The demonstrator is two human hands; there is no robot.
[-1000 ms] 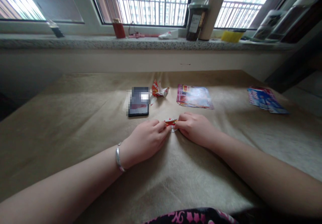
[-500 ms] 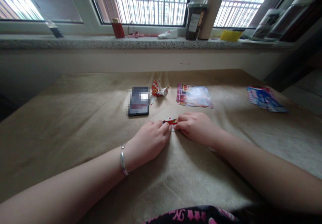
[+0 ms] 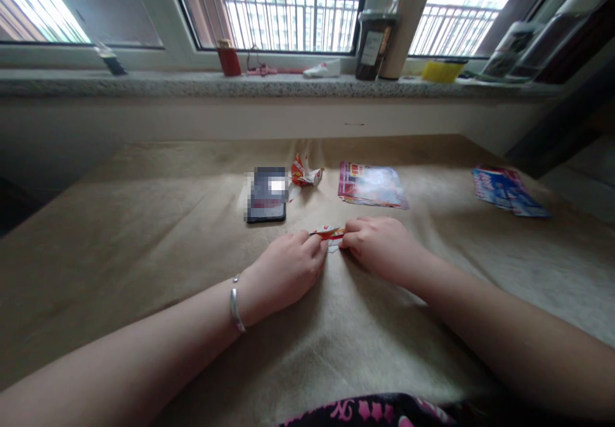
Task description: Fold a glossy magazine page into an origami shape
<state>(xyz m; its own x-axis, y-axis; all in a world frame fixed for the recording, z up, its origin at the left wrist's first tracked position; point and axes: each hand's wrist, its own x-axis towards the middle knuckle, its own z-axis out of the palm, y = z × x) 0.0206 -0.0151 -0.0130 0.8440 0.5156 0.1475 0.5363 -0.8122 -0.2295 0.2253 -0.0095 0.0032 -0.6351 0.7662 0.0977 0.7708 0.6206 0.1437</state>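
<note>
A small piece of folded paper (image 3: 331, 234), printed in red, white and other colours, lies on the cloth-covered table between my hands. My left hand (image 3: 292, 262), with a silver bangle at its wrist, pinches the paper's left end. The right end is gripped by the bent fingers of my right hand (image 3: 377, 248). Both hands rest low on the table, and they hide much of the paper. Beyond them stands a folded paper crane (image 3: 305, 172) in red and white, just right of a phone (image 3: 267, 195).
A stack of printed flyers (image 3: 373, 185) lies behind my right hand. More blue flyers (image 3: 510, 192) are fanned out at the far right. The stone windowsill (image 3: 288, 88) carries a red container (image 3: 229, 59), a dark lidded jar (image 3: 373, 46) and a yellow item (image 3: 442, 71).
My right hand has shifted slightly to the right, away from my left, so more of the folded paper shows between them. The camera view has tilted a little.
</note>
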